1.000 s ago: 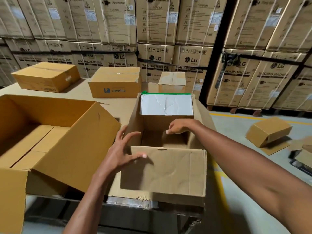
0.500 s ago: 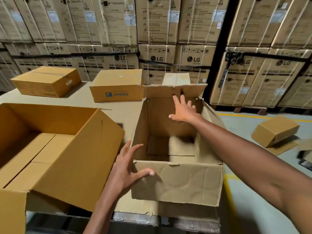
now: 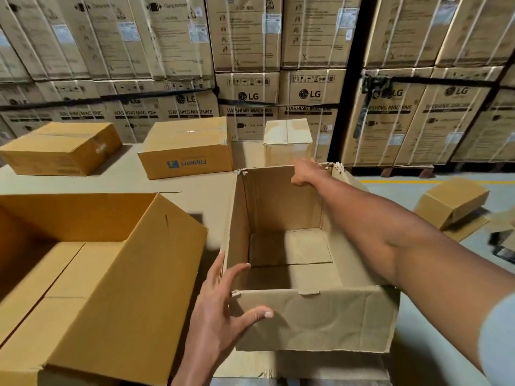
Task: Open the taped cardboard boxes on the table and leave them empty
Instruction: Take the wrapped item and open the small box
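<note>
At twelve o'clock I see stacked LG cartons (image 3: 252,87) marked WASHING MACHINE, strapped with white bands, filling the whole far wall. A dark post (image 3: 348,79) stands between stacks at one o'clock. At three o'clock, a small box (image 3: 452,200) lies tilted on the grey floor (image 3: 395,190), near a yellow line (image 3: 395,181).

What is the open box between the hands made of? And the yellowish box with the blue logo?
Open box: looks like plain brown cardboard, matte, with creases and a torn, frayed corner. Logo box: also seems cardboard, smoother and more yellow, with shiny clear tape glinting along its top.
</note>
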Action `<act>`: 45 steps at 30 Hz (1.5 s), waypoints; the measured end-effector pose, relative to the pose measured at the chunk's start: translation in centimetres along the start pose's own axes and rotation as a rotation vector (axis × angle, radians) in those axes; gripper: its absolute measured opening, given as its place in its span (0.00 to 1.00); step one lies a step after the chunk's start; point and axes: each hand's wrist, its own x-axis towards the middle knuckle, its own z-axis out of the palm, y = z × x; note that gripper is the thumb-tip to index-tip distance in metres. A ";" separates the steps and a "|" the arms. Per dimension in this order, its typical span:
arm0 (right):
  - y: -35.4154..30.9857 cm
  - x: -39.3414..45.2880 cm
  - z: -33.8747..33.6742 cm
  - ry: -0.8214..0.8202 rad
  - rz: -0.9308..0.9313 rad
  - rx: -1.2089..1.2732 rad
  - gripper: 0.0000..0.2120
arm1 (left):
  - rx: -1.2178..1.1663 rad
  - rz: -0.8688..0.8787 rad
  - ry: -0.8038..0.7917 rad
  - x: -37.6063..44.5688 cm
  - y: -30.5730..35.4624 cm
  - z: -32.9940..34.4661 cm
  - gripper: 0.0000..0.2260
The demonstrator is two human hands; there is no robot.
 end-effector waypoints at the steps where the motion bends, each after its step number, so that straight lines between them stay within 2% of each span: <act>1: 0.1 0.2 0.2 0.004 0.004 0.000 0.32 | -0.009 0.000 0.007 -0.1 0.2 0.0 0.37; 10: 1.0 -0.3 0.6 0.016 -0.051 0.047 0.40 | -0.028 -0.024 0.010 -0.1 1.0 -0.3 0.38; 15: 2.0 -2.9 -0.4 -0.045 -0.113 0.257 0.45 | -0.140 -0.016 -0.002 -0.3 0.5 -0.4 0.42; 18: 3.2 -6.7 -1.6 -0.075 -0.179 0.361 0.40 | -0.175 -0.028 -0.029 -0.4 1.1 -0.4 0.45; 21: 5.1 -11.8 -2.2 -0.071 -0.189 0.394 0.35 | -0.231 -0.037 -0.037 -0.1 1.5 -0.6 0.41; 24: 6.9 -16.9 -2.0 0.028 -0.139 0.422 0.28 | -0.316 -0.085 0.019 0.4 2.0 -0.9 0.35; 27: 8.6 -20.7 -0.7 0.147 -0.080 0.482 0.22 | -0.303 -0.110 0.070 0.7 2.3 -0.7 0.33; 30: 9.7 -24.0 1.0 0.248 -0.067 0.665 0.18 | -0.238 -0.122 0.094 0.4 3.1 -0.7 0.32; 36: 12.0 -29.6 3.6 0.310 -0.109 0.908 0.22 | -0.106 -0.008 0.199 -0.8 8.3 0.1 0.23; 40: 15.1 -33.3 4.7 0.327 -0.132 0.996 0.22 | -0.151 0.029 0.263 -3.0 13.6 3.4 0.20; 45: 20.4 -38.6 7.0 0.276 -0.059 1.163 0.23 | -0.315 0.136 0.137 -6.1 21.1 9.4 0.15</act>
